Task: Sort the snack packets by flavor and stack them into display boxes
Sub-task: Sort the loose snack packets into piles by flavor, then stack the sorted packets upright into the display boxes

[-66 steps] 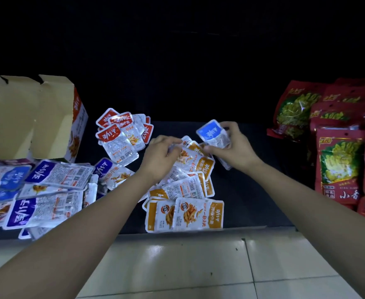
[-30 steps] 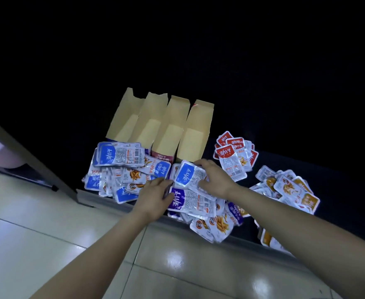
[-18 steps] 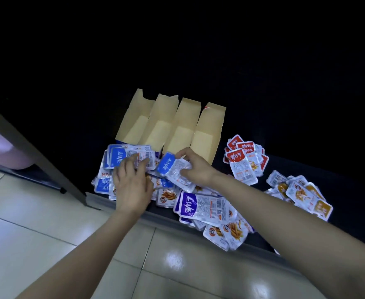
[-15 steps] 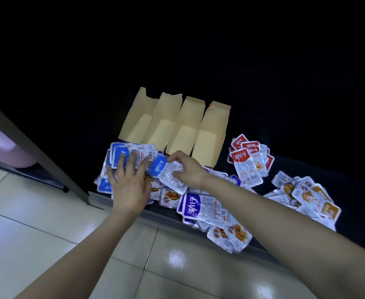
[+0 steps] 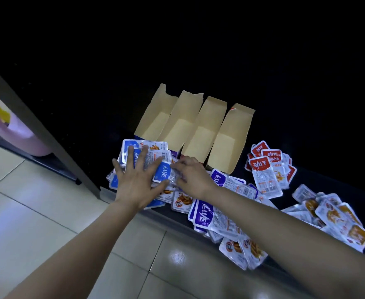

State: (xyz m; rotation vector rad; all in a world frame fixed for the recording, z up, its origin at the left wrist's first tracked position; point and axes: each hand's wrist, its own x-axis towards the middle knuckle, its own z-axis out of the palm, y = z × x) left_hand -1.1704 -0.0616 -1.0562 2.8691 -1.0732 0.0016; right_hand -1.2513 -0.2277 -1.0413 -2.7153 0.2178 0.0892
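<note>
Blue packet [image 5: 163,172]: right hand [image 5: 191,175] pinches, left hand [image 5: 136,182] flat (fingers spread).

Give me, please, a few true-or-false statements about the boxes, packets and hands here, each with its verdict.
1. Four cardboard boxes stand side by side, with no packets showing inside. True.
2. The left hand lies on the red packets. False: it lies flat, fingers spread, on the blue pile.
3. The right hand pinches a blue packet by its edge. True.
4. The red packets lie left of the boxes. False: they lie right of them.
5. The orange packets are stacked in a box. False: they lie loose on the dark surface, far right.
</note>
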